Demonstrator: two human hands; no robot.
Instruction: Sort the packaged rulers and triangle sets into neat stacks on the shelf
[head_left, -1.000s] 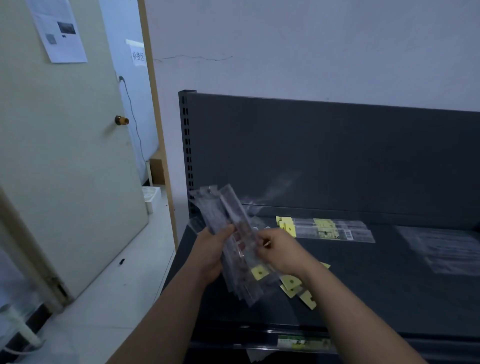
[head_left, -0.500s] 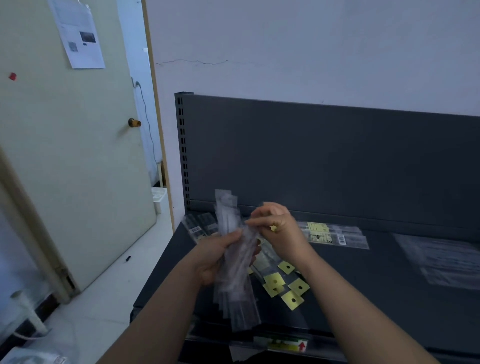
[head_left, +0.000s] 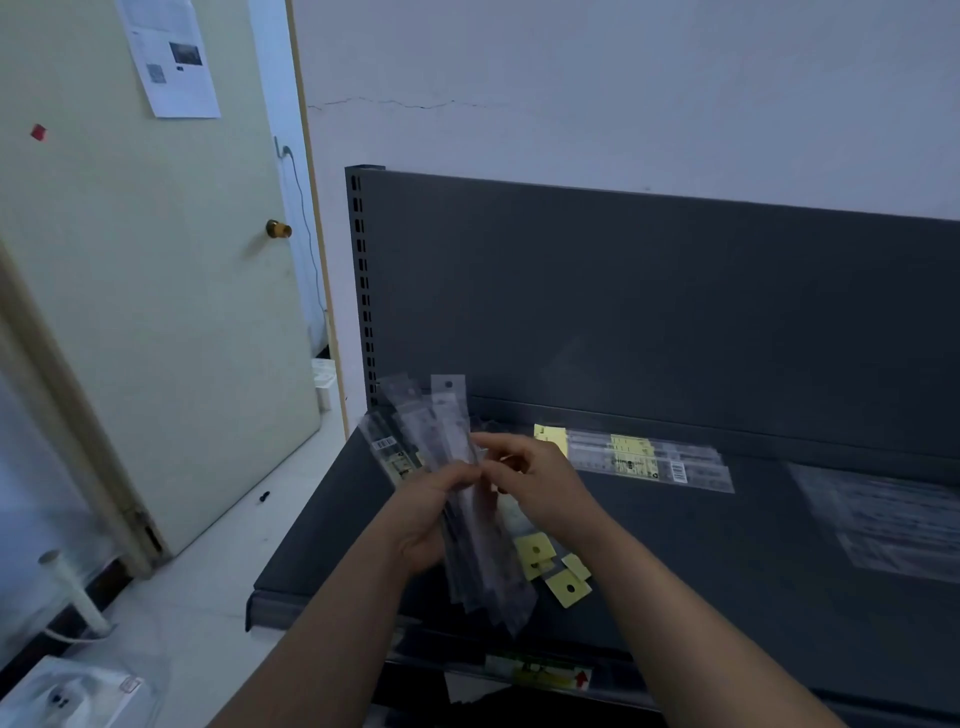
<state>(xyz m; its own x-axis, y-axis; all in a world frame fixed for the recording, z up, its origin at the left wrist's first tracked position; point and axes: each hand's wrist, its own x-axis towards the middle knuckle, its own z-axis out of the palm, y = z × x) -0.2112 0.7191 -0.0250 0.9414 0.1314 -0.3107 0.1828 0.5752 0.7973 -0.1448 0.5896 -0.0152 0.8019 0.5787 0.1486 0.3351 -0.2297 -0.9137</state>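
Observation:
My left hand (head_left: 434, 512) grips a bundle of clear packaged rulers (head_left: 470, 499), held almost upright above the left part of the dark shelf (head_left: 727, 561). My right hand (head_left: 540, 483) pinches the bundle near its middle from the right side. More packaged rulers with yellow header cards (head_left: 550, 569) lie on the shelf under the bundle. Another ruler pack (head_left: 389, 452) lies at the shelf's back left. A stack of packaged rulers with yellow labels (head_left: 644, 460) lies flat near the back panel. Clear flat packs (head_left: 883, 514) lie at the right.
The shelf's dark back panel (head_left: 649, 312) rises behind it, with a slotted upright (head_left: 363, 291) at its left end. A pale door (head_left: 145, 291) stands open at the left over a white floor (head_left: 208, 571). A label strip (head_left: 540, 670) runs along the lower front edge.
The bundle has been turned more upright in my left hand. My right hand has come down from the bundle's top to pinch it near the middle. The view has shifted slightly.

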